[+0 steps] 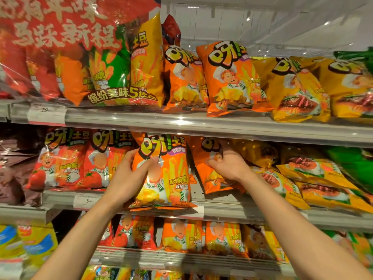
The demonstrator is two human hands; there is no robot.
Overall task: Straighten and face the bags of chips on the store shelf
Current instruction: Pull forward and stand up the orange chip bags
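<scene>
a person's left hand [129,174] gripped the left edge of an upright orange chip bag [167,170] at the front of the middle shelf [252,214], thumb curled over its face. just to the right, the right hand [226,162] pinched the upper part of a second orange bag [214,178], which leaned behind it. red tomato bags [66,158] stood left of the left hand; yellow bags [302,178] slumped right of the right hand.

Hands: two were up, left hand [129,174], right hand [229,165].
Upright orange foil chip bags, middle shelf: two [171,174] [203,158].
Red tomato chip bags, middle shelf: two [60,158] [101,158].
Orange chip bags, top shelf: two [185,79] [230,77].
Grey metal shelf rails: three [201,126].
</scene>
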